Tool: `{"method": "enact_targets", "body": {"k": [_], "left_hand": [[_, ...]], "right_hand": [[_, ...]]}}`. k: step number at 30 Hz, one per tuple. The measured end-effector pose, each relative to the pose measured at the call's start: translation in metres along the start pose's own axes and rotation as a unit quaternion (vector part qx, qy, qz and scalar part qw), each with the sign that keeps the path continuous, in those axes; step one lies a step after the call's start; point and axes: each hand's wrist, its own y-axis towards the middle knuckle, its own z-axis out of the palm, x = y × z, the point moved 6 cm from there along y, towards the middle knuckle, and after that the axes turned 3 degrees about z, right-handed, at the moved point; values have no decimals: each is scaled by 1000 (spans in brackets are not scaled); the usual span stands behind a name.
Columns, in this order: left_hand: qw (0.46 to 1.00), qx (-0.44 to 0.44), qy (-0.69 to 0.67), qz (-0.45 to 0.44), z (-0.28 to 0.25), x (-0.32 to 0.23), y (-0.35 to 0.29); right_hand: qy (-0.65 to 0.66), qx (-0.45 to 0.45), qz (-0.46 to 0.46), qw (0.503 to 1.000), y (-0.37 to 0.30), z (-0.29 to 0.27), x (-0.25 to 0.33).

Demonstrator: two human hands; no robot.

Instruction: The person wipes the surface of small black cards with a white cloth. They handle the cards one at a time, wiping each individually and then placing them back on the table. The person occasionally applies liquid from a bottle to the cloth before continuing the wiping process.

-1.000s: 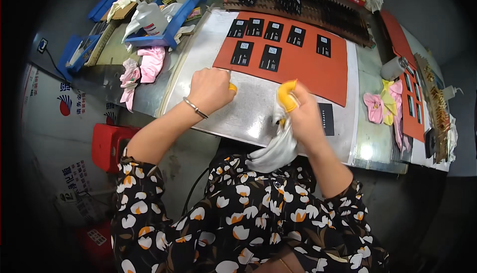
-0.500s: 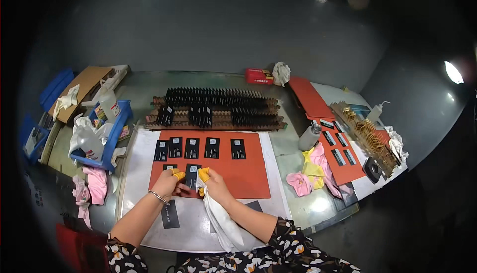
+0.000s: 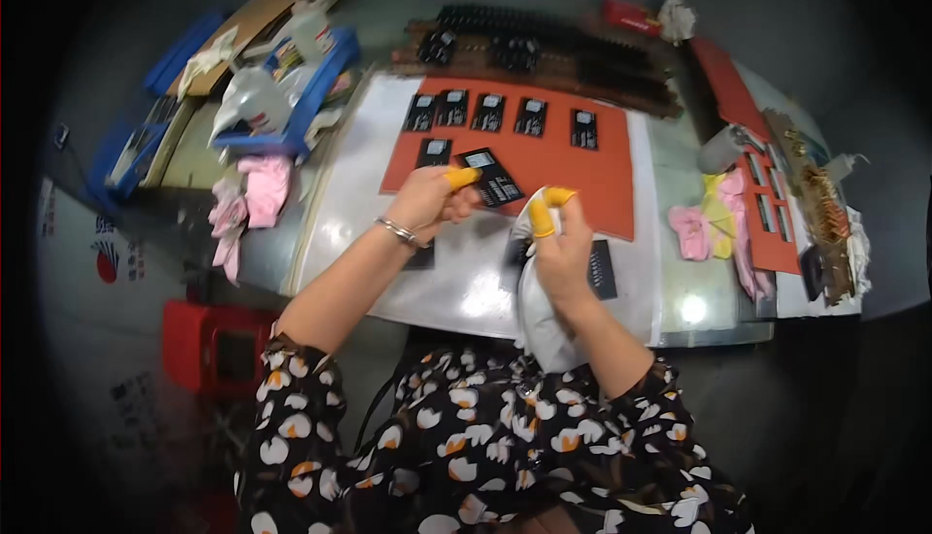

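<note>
Black in the head view, the card [image 3: 493,181] sits toward one o'clock of centre, clamped in the left hand [image 3: 434,202]; the right hand [image 3: 565,254] pinches a white cloth [image 3: 546,325] at the card's five o'clock. Gripping only edges should help avoid smudges.

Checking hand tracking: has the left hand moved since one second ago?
Yes: forward and slightly right against the orange mat. The left hand was short of the mat's near edge; now it reaches over the mat, holding a black card.
</note>
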Motion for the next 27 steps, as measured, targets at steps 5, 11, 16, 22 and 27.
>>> {"method": "enact_targets", "body": {"k": [5, 11, 16, 22, 27], "left_hand": [[997, -11, -71, 35, -7, 32, -30], [700, -141, 669, 204, -68, -61, -83], [548, -77, 826, 108, -97, -33, -78], [886, -79, 445, 102, -83, -43, -6], [981, -71, 181, -16, -88, -33, 27]], "right_hand": [[-82, 71, -107, 988, -41, 49, 21], [140, 244, 177, 943, -62, 63, 30], [166, 156, 299, 926, 10, 52, -8], [257, 181, 276, 908, 71, 94, -73], [257, 180, 278, 908, 70, 124, -67]]}}
